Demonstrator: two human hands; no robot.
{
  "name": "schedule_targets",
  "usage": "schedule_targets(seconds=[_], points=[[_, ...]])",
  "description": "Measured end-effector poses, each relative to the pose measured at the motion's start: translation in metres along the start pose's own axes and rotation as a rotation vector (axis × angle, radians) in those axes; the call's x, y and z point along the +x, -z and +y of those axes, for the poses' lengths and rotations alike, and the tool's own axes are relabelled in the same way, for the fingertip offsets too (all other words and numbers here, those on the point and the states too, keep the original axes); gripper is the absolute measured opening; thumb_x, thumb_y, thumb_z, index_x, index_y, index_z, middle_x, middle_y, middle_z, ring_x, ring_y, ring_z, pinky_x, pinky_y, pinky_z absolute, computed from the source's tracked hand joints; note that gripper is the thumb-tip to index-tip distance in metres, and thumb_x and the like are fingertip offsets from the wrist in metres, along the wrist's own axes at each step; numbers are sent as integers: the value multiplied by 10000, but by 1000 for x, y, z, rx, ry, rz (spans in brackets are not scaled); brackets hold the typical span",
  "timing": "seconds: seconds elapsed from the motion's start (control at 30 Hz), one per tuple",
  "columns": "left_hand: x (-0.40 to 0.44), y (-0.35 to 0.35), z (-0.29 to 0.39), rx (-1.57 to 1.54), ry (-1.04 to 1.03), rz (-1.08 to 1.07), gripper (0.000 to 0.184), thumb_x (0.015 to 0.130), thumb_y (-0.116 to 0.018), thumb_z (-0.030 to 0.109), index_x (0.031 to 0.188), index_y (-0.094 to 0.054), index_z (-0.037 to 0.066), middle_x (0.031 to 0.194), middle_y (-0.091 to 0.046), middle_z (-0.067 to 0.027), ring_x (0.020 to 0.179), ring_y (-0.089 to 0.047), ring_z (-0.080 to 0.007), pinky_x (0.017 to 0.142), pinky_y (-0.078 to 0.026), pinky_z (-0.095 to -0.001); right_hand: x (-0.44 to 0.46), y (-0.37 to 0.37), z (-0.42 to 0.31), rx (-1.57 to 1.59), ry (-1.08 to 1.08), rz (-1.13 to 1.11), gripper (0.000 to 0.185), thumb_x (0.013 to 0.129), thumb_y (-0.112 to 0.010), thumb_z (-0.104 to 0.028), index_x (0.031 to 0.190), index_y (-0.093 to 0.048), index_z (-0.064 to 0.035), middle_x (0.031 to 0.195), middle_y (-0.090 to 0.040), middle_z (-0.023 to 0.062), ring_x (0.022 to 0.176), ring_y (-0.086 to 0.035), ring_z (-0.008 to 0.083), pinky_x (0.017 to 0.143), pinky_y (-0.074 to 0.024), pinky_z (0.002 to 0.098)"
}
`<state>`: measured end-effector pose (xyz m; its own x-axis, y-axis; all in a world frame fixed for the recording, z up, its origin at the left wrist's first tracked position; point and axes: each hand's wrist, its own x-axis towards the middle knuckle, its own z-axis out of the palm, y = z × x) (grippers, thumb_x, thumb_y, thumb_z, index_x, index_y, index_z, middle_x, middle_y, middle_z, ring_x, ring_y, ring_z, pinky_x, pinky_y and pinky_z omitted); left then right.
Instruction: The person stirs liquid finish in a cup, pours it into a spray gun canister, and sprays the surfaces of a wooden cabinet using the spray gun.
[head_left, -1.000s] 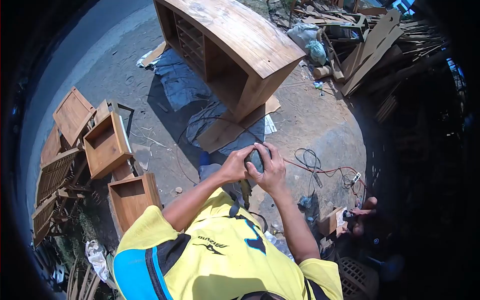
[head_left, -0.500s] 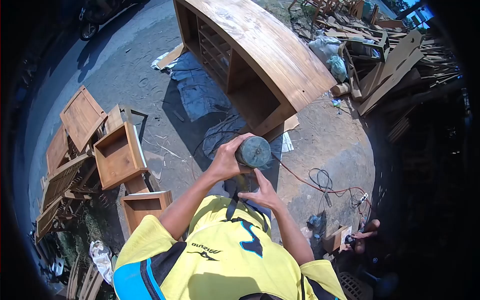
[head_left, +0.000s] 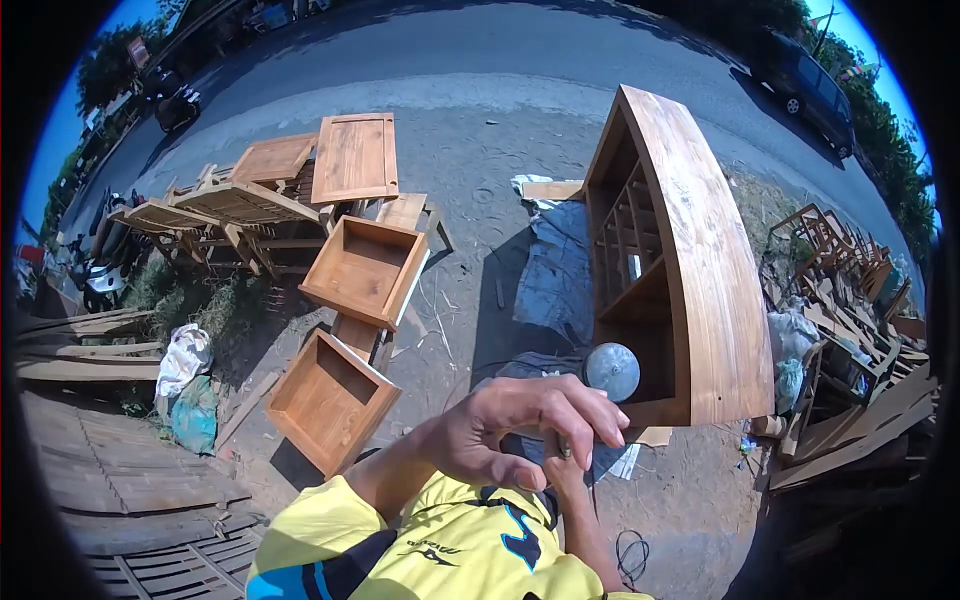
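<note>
My left hand (head_left: pixel 535 420) is raised in front of my chest, fingers curved and thumb apart, holding nothing. Just beyond its fingertips is the round, dull grey-green lid of a cup (head_left: pixel 612 371), apparently on a spray gun whose body is hidden behind that hand. My right hand (head_left: pixel 566 468) is lower and partly covered by the left; it appears wrapped around the gun's handle. Right beyond the cup stands a large wooden cabinet (head_left: pixel 718 270) with open compartments and slatted dividers on its left side.
Two wooden drawers (head_left: pixel 333 403) and framed wooden panels (head_left: pixel 355 158) rest on supports at left. A grey sheet (head_left: pixel 553 280) lies beside the cabinet. Scrap wood (head_left: pixel 850 370) is piled at right. A dark cable (head_left: pixel 632 555) lies on the ground. A road (head_left: pixel 480 75) with a parked car runs behind.
My view has swung left, bringing the drawers and road further in. My left hand has let go of the cup and opened; the cup now sits further out, near the cabinet's near end.
</note>
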<state>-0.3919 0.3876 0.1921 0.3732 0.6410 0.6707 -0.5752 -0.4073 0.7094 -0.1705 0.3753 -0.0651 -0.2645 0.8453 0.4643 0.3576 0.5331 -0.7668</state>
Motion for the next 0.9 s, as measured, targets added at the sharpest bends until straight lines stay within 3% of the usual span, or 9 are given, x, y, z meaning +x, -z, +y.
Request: schedule_targets(seconds=[0.1, 0.33, 0.6, 0.63, 0.67, 0.73, 0.8, 0.83, 0.9], points=[[36, -41, 48, -185, -219, -6, 269, 998, -752, 292, 1131, -745, 58, 1286, -697, -224, 1277, -630, -477, 1170, -350, -700, 13, -2, 7, 113, -153, -25, 179, 987, -669, -83, 1120, -692, 34, 1006, -731, 182, 869, -728, 335, 766, -556, 420], [69, 27, 65, 25, -338, 70, 181, 976, -773, 299, 1022, -807, 127, 1244, -704, -169, 1227, -684, -352, 1158, -392, -676, 80, -20, 5, 212, -340, 15, 176, 998, -661, -103, 1092, -689, 43, 983, -729, 162, 857, -718, 293, 756, -550, 404], [108, 228, 39, -70, -528, -19, 228, 992, -769, 326, 1023, -785, 101, 1171, -725, -172, 1160, -712, -359, 1167, -406, -642, 193, -89, 56, 213, -472, 260, 189, 1010, -651, -125, 1061, -685, 53, 957, -726, 139, 844, -708, 246, 744, -543, 385], [111, 265, 33, -95, -496, 31, 248, 1001, -764, 334, 1023, -775, 87, 1157, -728, -176, 1148, -717, -359, 1167, -411, -633, 214, -94, 45, 112, -504, 234, 295, 1056, -635, -225, 1188, -688, 33, 931, -714, 92, 834, -667, 210, 759, -514, 373], [111, 307, 18, -28, -309, 81, 267, 1062, -675, 339, 1027, -741, 83, 1147, -722, -166, 1108, -722, -310, 1122, -469, -569, 236, -111, 48, 126, -487, 362, 253, 1039, -621, -182, 1045, -681, 63, 857, -705, 90, 775, -673, 183, 701, -523, 343], [98, 367, -43, 220, 260, 304, 278, 1094, -615, 297, 1027, -703, 42, 1074, -731, -87, 975, -684, -165, 960, -532, -365, 273, -134, 59, 158, -500, 408, 248, 1043, -605, -166, 1068, -694, 63, 825, -707, 90, 749, -669, 181, 692, -525, 344], [57, 411, -127, 542, 576, 272, 274, 1083, -631, 264, 1104, -683, -4, 1008, -749, -79, 966, -688, -144, 923, -542, -339, 312, -151, 66, 136, -474, 365, 243, 1039, -604, -157, 1081, -697, 63, 822, -708, 90, 752, -670, 180, 692, -527, 346], [37, 424, -154, 479, 778, 173, 252, 1094, -607, 215, 1171, -691, -10, 1104, -753, -92, 1072, -686, -140, 994, -534, -371, 332, -158, 70, 103, -444, 337, 239, 1036, -603, -147, 1093, -701, 64, 819, -709, 90, 755, -670, 179, 691, -528, 347], [-3, 432, -209, 402, 809, 108, 272, 1098, -599, 218, 1227, -678, -8, 1137, -748, -103, 1093, -686, -143, 1005, -534, -373, 361, -169, 87, 32, -428, 258, 203, 1027, -633, -153, 1020, -713, 34, 769, -700, 90, 706, -661, 172, 661, -519, 347]])
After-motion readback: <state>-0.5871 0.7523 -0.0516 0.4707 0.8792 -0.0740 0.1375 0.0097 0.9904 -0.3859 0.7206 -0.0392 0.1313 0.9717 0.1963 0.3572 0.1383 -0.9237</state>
